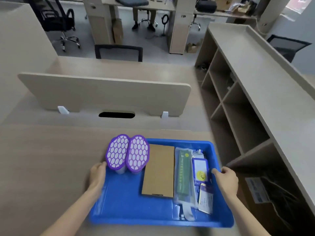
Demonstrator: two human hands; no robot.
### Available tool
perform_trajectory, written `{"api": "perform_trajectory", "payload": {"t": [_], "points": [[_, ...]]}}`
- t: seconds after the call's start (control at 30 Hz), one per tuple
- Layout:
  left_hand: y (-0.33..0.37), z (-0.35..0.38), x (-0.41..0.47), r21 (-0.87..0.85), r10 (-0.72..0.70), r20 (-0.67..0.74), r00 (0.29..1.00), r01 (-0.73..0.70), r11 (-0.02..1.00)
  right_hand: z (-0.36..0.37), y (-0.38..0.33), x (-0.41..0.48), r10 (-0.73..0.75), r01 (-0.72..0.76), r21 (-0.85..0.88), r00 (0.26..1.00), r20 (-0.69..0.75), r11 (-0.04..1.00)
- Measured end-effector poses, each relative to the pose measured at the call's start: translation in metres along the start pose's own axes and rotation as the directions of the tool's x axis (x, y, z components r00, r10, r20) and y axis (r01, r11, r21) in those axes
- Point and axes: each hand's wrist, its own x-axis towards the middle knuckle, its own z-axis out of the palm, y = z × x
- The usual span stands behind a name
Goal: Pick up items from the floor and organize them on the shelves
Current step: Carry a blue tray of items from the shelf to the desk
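The left hand (98, 174) and right hand (227, 180) each grip a side rim of the blue tray (153, 222), the left grip apparently curled, though blurred. The tray sits on the table (51, 159), holding a cardboard box (159, 169) and purple-lidded containers (127, 153). Likely step: carrying. Next, a level lift towards the shelves (238, 116).

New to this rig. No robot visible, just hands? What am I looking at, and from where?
No machine: one head-worn camera looks forward and down at a person's bare hands. The left hand and right hand each grip a side rim of a blue plastic tray over a beige wooden desk. In the tray: two purple honeycomb-lidded containers, a flat brown cardboard box, a clear bag holding a green strip, a blue badge holder. The open beige shelf unit stands to the right.
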Motion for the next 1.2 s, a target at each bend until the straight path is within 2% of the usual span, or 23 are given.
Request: {"api": "perform_trajectory", "payload": {"t": [0.13, 0.27, 0.47, 0.67, 0.8, 1.03, 1.13, 1.2], "points": [[-0.012, 0.008, 0.003, -0.022, -0.014, -0.086, 0.996, 0.012, 1.0, 0.023, 0.004, 0.031, -0.023, 0.02, 0.029, 0.995, 0.097, 0.999], [-0.014, 0.021, 0.008, -0.046, -0.002, -0.119, 0.993, -0.004, 0.999, 0.035, 0.006, 0.052, -0.059, 0.053, 0.047, 0.991, 0.117, 0.997], [-0.009, 0.045, 0.024, -0.022, 0.027, -0.147, 0.989, -0.031, 0.999, 0.052, 0.004, 0.085, -0.033, 0.031, 0.029, 0.995, 0.09, 0.999], [-0.005, 0.062, 0.052, 0.005, 0.044, -0.131, 0.99, -0.044, 0.999, 0.064, 0.009, 0.1, -0.024, 0.018, 0.073, 0.997, 0.075, 0.997], [-0.002, 0.068, 0.065, 0.037, 0.075, -0.1, 0.992, -0.071, 0.997, 0.067, 0.013, 0.102, -0.014, 0.013, 0.034, 0.999, 0.042, 0.999], [-0.006, 0.072, 0.054, 0.151, 0.143, -0.147, 0.979, -0.12, 0.981, 0.067, 0.005, 0.088, -0.145, 0.145, -0.207, 0.989, 0.013, 0.968], [-0.009, 0.066, 0.035, 0.194, 0.129, -0.159, 0.979, -0.097, 0.976, 0.063, -0.005, 0.061, -0.319, 0.27, -0.369, 0.944, -0.079, 0.889], [-0.024, 0.046, 0.016, 0.175, 0.09, -0.198, 0.976, -0.055, 0.983, 0.063, -0.017, 0.025, -0.441, 0.406, -0.331, 0.897, -0.032, 0.852]]}}
